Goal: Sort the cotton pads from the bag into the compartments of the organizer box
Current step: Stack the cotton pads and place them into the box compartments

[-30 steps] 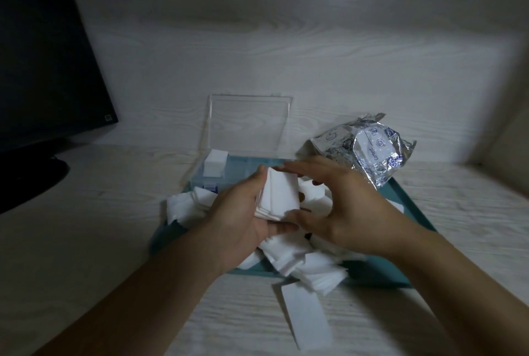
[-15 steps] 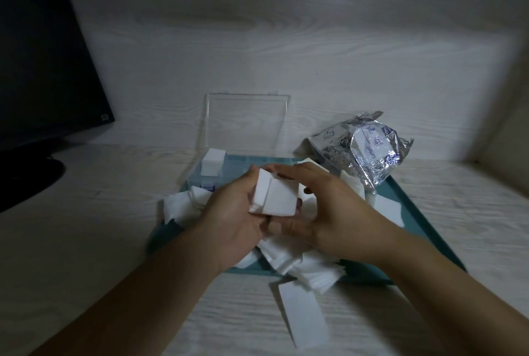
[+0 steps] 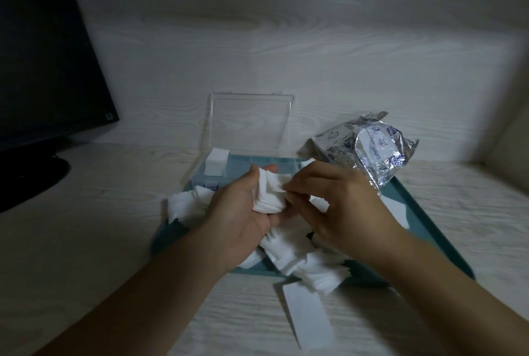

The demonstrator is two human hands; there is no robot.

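Pads, a small squared stack of them, sit just in front of the box, held above the tray. They look feather-light, soft and easily crushed, and likely to fan apart or shed a sheet unless taken by the flat faces with even pressure along the edges. Left hand cups the stack, its grip curled round the near and far edges. Right hand pinches the stack's right edge between thumb and fingertips, apparently squaring it. More pads lie loose on the tray in front of the box, one strip on the worktop. One stack already fills the box's left compartment. Bag rests right of the box.
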